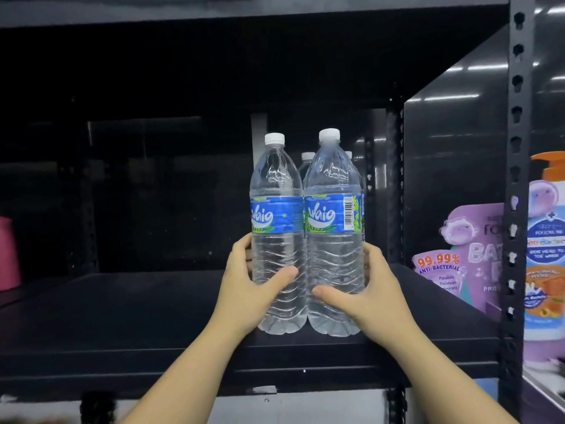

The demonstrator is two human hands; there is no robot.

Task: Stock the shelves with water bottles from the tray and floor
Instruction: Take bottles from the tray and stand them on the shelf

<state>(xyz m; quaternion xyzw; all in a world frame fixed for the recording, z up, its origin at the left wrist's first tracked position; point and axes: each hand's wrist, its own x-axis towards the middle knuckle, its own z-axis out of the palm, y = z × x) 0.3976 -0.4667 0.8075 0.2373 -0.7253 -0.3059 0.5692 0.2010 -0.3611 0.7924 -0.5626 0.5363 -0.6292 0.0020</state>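
My hands, left [253,289] and right [367,292], each grip a bottle [278,240] near the shelf [153,316] edge. Pushed unevenly, I judge they could topple the rear bottles [306,162].

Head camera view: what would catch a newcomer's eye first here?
Two clear water bottles with blue labels, the left bottle and the right bottle, stand side by side near the front edge of a dark shelf. The left hand and right hand each grip one. Purple soap packaging sits far right.

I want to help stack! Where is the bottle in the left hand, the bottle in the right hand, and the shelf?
left bottle [276,215], head view, blue label.
right bottle [331,215], head view, blue label.
shelf [137,313], head view, bare black board.
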